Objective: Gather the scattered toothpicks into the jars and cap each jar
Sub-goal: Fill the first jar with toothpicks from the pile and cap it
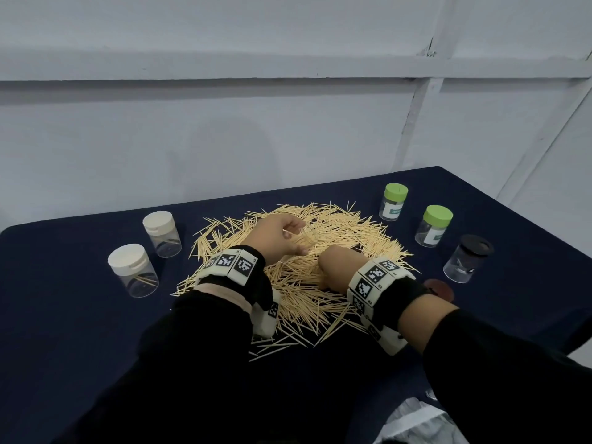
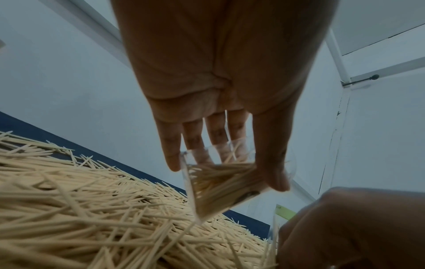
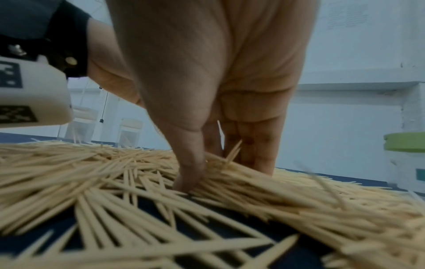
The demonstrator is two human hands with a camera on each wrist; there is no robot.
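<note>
A: Where are the toothpicks [image 1: 333, 251] sitting?

B: They are lying in a loose heap mid-table on the dark blue cloth [image 1: 80, 315]. The left hand [image 1: 275, 238] is gripping a clear open jar [image 2: 218, 183], tilted over the heap and already holding a bundle. The right hand [image 1: 336, 267] is digging its curled thumb and fingers [image 3: 255, 154] into the sticks, pinching a bunch

A: How are they going to handle?

B: I'd judge them light, stiff and slippery against each other, with sharp tips. Taking a bunch across its middle, sticks aligned, is looking safest; a crossed bunch may be jamming at the jar mouth

A: What else is standing around?

B: Two white-capped jars [image 1: 144, 267] are standing at the left, two green-capped jars [image 1: 416, 216] and a black-capped jar [image 1: 467, 261] at the right. A brown lid [image 1: 440, 290] is lying beside the right wrist. Nothing is blocking the hands, though a sleeve could be sweeping near sticks off the table
</note>
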